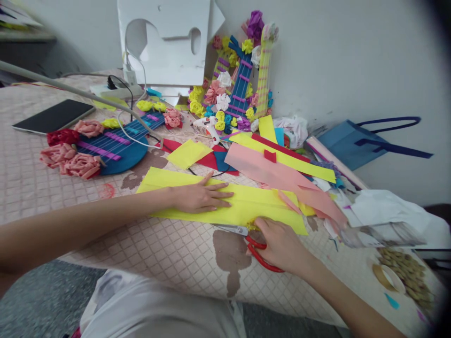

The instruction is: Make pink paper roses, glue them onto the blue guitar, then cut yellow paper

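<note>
My left hand [202, 196] lies flat with fingers spread on a long strip of yellow paper [253, 203], pressing it against the table. At the strip's near edge, my right hand [280, 241] is closed on red-handled scissors [262, 260]. Their metal blades [229, 229] point left along that edge, partly under the paper. A small crumpled yellow piece [251, 225] sits by the right fingertips. Beyond the strip lie a pink paper strip [260, 162] and a smaller yellow piece [188, 154].
A blue paper guitar [123, 152] with paper flowers lies at left, near a tablet [54, 116]. A white glue gun [207, 126] stands behind. More decorated guitars [241, 84] lean on the wall. At right are a blue bag [352, 143] and a tape roll [387, 278].
</note>
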Tool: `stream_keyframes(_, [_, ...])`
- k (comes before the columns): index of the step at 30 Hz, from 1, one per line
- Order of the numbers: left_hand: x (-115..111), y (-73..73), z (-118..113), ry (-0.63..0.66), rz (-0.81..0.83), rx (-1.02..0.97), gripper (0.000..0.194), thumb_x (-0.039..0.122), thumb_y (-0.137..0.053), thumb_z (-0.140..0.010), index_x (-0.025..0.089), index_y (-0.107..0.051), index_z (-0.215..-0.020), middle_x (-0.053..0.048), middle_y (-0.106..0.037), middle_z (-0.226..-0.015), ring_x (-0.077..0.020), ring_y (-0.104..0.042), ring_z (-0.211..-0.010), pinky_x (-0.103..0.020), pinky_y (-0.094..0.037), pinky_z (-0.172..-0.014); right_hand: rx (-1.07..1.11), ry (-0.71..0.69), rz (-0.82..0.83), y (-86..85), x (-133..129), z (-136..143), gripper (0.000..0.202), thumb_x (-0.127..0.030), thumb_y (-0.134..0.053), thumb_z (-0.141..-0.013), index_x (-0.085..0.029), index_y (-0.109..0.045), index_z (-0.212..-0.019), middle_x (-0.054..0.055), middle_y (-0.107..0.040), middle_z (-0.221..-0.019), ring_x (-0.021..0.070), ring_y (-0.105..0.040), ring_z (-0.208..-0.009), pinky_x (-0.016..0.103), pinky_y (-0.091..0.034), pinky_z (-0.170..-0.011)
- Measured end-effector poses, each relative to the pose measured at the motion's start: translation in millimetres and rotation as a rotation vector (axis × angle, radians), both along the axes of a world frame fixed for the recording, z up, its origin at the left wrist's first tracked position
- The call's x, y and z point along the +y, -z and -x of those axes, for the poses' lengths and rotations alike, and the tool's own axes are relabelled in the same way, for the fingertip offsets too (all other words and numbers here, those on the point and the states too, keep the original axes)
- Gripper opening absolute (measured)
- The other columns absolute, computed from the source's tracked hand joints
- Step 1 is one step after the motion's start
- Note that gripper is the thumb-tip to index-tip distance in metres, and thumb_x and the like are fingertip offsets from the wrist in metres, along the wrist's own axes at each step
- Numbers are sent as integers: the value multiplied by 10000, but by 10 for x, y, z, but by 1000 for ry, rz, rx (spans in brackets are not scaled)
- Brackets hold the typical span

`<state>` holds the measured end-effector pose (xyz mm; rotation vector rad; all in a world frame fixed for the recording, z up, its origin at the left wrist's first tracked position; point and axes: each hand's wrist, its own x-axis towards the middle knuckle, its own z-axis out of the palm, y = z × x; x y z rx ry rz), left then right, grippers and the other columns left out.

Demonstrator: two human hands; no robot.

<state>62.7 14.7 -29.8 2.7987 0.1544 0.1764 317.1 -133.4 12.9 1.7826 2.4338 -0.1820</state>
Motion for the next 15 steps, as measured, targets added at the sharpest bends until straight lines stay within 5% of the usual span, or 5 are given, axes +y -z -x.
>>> stream_keyframes(15, [-34, -24, -78, -8, -2, 4, 440, 310, -270, -993, 308, -326, -1429, -5, -217, -1541, -260, -55, -1443, -593, 131, -1095, 22, 0, 11, 2, -4, -32, 392, -543, -632, -749, -197, -523, -898, 66, -661, -815, 253, -638, -795, 310, -423, -662])
